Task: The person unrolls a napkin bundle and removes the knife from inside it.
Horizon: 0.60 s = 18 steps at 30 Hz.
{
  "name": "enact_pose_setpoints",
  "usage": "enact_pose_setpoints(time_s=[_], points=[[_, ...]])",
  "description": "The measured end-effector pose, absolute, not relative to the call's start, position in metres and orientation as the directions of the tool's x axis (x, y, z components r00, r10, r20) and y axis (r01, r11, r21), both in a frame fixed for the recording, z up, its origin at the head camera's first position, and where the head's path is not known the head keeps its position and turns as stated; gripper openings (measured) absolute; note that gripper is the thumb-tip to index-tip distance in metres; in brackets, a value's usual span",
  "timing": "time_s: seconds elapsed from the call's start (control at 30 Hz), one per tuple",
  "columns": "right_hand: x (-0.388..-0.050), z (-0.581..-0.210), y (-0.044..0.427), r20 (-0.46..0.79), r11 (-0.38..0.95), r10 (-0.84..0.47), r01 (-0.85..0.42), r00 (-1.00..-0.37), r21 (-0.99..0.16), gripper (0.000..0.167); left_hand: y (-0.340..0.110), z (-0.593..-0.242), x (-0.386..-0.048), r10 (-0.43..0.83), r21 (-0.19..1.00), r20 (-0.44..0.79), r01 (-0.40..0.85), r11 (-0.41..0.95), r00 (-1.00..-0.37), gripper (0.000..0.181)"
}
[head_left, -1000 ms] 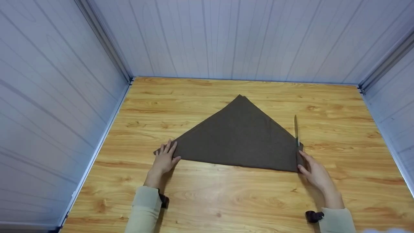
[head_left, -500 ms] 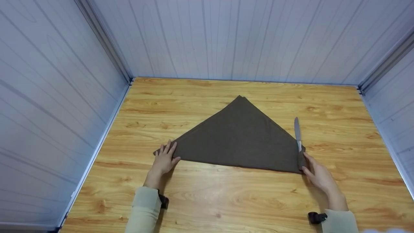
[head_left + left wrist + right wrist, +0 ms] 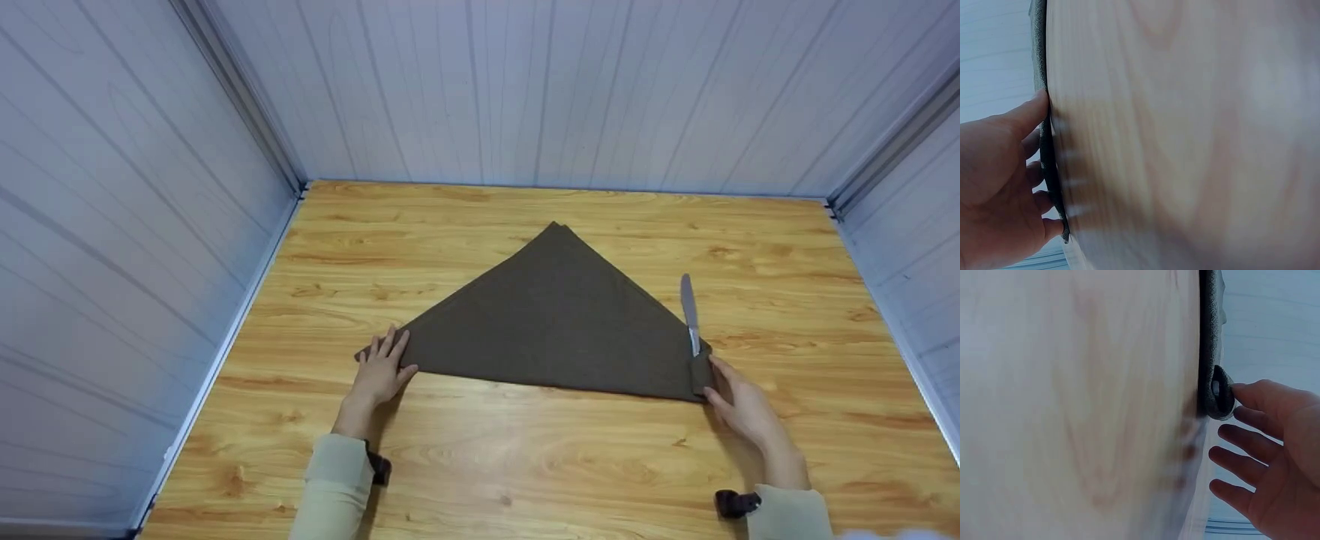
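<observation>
Cloth [image 3: 547, 315], dark brown and folded into a broad triangle, lies flat on the wood-grain table [image 3: 487, 465], its long side toward the person and its point away. At its left corner rests the left hand [image 3: 379, 375], fingers fairly straight and spread, lying over the cloth; the thumb sits apart from them at the near edge. The left wrist view shows the tips along the cloth's thin edge, with the small corner reaching just past the little finger.

At the other end, the right corner is turned inward into a narrow fold [image 3: 701, 373]. A knife [image 3: 690, 311] runs into it: the blade extends past the cloth's slanting edge, pointing away from the person, and the lower part is hidden by the fold. The right hand [image 3: 750, 412] touches the fold's outer side, thumb near its lower end and index finger near its upper end, with a gap between them. In the right wrist view the thumb meets the small loop of cloth, something pale shows inside it, and the other fingers are loosely spread.
</observation>
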State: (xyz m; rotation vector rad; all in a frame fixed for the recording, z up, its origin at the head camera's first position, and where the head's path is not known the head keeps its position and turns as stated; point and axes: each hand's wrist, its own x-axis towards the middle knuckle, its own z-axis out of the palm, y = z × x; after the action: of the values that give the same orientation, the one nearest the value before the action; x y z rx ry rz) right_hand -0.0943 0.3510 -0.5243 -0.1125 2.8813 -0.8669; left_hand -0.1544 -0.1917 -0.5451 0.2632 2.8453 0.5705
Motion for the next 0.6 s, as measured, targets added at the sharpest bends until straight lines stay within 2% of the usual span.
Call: enact_pose_setpoints(time_s=[0.4,0.6], points=[[-0.102,-0.530,0.338,0.029,0.826,-0.088,-0.089,-0.996,-0.556,0.051,-0.192,-0.547,-0.154,0.215,0.390,-0.182,0.130,0.912,-0.960,0.062],[-0.105,-0.531,0.332,0.026,0.827,-0.063,-0.066,-0.998,-0.558,0.054,-0.192,-0.547,-0.156,0.216,0.387,-0.191,0.129,0.913,-0.958,0.062]])
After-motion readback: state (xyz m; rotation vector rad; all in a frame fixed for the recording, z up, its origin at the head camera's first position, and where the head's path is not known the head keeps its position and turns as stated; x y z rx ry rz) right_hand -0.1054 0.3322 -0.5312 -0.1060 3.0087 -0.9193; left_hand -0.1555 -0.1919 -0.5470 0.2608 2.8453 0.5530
